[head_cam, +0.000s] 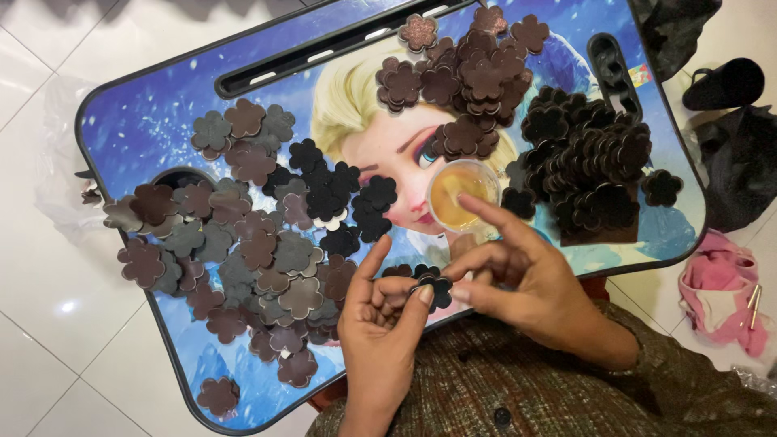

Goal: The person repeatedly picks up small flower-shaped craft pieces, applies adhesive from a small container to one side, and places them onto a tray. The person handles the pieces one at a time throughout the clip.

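Head view showed the left hand and right hand together pinching one dark flower cutout above the counter, near the glue cup; stacked flowers looked finished, loose flowers remained.

Bright, even overhead light; glare spot on floor tile at my left; my fingertips slightly blurred.

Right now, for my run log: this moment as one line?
left hand: holds dark flower piece | right hand: pinches same piece | glue cup: beside | lap table
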{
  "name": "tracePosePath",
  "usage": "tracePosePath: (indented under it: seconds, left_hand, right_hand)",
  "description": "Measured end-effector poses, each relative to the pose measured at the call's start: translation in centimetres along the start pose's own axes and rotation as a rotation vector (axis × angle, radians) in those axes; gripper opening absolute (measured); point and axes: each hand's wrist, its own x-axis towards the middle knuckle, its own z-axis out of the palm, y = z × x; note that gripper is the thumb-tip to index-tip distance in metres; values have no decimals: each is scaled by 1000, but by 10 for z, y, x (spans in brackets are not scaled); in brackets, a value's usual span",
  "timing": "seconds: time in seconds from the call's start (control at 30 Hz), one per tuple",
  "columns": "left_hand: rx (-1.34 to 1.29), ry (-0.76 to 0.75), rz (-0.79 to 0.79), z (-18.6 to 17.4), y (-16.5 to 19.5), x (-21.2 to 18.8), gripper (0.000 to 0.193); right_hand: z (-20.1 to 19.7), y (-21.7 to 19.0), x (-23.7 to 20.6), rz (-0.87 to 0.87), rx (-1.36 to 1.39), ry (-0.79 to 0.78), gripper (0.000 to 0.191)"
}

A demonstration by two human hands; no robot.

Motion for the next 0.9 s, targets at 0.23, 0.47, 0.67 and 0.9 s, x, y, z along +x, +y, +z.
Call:
tracePosePath:
  seconds: [0.23,0.47,0.67,0.9]
  left_hand:
    - [18,-26,-30,3,4,-1,71]
    - [93,14,33,-3,-5,-4,69]
    - [90,15,81,-13,-25,0,62]
    - [10,-1,91,-19,-38,6,63]
  right_hand:
    - [5,0,-1,98,-59,-53,93]
    - [11,-4,-2,64,-155,-40,92]
    - [13,-5,-1,1,-165,-106,93]
    - [9,0,-4,-62,-143,-96,88]
